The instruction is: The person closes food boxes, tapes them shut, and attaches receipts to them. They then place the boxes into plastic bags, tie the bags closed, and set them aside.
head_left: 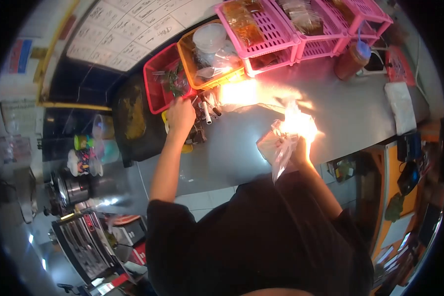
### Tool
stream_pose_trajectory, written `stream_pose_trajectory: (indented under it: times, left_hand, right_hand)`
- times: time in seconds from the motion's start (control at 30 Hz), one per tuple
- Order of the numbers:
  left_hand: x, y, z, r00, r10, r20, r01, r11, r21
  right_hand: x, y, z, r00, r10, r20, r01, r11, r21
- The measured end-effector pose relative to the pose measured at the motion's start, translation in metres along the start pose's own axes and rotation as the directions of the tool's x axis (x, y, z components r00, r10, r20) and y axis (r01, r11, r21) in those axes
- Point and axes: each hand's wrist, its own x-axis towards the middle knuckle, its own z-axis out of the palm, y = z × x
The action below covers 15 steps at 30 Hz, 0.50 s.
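Note:
My right hand [301,152] is closed around a clear plastic bag [276,147] above the steel counter. Strong glare washes out the top of the bag and part of the fingers, so its contents cannot be made out. At the front edge of the red basket [153,93], my left hand [181,116] is curled with its knuckles up. What its fingers hold, if anything, is hidden. Inside that basket lie green and clear packets [175,81]. Right beside the left hand, markers [207,113] and other small items stand in a holder.
An orange basket [187,54] holds a lidded tub [209,38] and plastic bags. Pink racks [276,37] with bagged food line the back. A brown jar [350,61] and folded white cloth [400,108] are on the right of the counter [350,123]. A black container [133,116] sits left.

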Motion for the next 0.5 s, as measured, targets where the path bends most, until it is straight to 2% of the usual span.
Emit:
stream_pose_trajectory:
  times: [0.03,0.07,0.1,0.13,0.17,0.2,0.27,0.3,0.33,0.4,0.43,0.47,0.5]
  left_hand:
    - [-0.005,0.004,-0.017,0.976,-0.129,0.176,0.185,0.915,-0.357]
    - [-0.01,0.009,-0.033,0.904,-0.182,0.388,0.401,0.675,-0.619]
    - [-0.016,0.015,-0.049,0.902,-0.175,0.395,0.402,0.676,-0.617]
    - [-0.02,0.025,-0.064,0.778,-0.095,0.621,0.621,0.26,-0.739]
    - [-0.023,0.036,-0.074,0.643,0.099,0.759,0.761,-0.194,-0.619]
    - [-0.027,0.049,-0.08,0.639,0.119,0.76,0.766,-0.2,-0.612]
    - [-0.036,0.074,-0.086,0.628,0.208,0.75,0.77,-0.3,-0.563]
    - [-0.04,0.088,-0.083,0.623,0.221,0.751,0.771,-0.337,-0.541]
    - [-0.045,0.109,-0.07,0.62,0.231,0.75,0.772,-0.349,-0.531]
    - [-0.056,0.157,-0.044,0.824,0.039,0.565,0.564,-0.139,-0.814]
    - [-0.056,0.182,-0.049,0.876,-0.069,0.478,0.483,0.13,-0.866]
    - [-0.054,0.204,-0.055,0.921,-0.145,0.361,0.388,0.399,-0.83]
    - [-0.054,0.218,-0.06,0.917,-0.155,0.368,0.399,0.391,-0.829]
  right_hand:
    - [0.004,-0.012,0.003,0.992,-0.118,0.056,0.13,0.876,-0.464]
    - [0.019,-0.003,-0.019,0.992,-0.117,0.05,0.127,0.881,-0.455]
    - [0.035,0.015,-0.054,0.999,-0.047,0.006,0.046,0.952,-0.301]
    - [0.043,0.024,-0.077,0.999,0.029,-0.03,-0.033,0.99,-0.139]
    - [0.036,0.009,-0.07,0.998,0.031,-0.047,-0.037,0.989,-0.14]
    - [0.019,-0.024,-0.042,0.998,0.036,0.06,-0.018,0.96,-0.28]
    - [-0.007,-0.072,-0.003,0.958,0.105,0.265,0.056,0.843,-0.535]
    - [-0.001,-0.035,-0.021,0.951,-0.151,0.271,0.31,0.495,-0.812]
    - [-0.001,-0.023,-0.05,0.955,-0.143,0.261,0.297,0.487,-0.821]
    - [-0.004,-0.02,-0.041,0.906,-0.274,0.322,0.392,0.257,-0.883]
    - [-0.012,-0.035,-0.023,0.97,-0.15,0.189,0.21,0.136,-0.968]
    - [-0.017,-0.042,-0.011,0.972,-0.137,0.192,0.209,0.128,-0.969]
    - [-0.021,-0.046,-0.002,0.944,-0.218,0.248,0.312,0.342,-0.887]
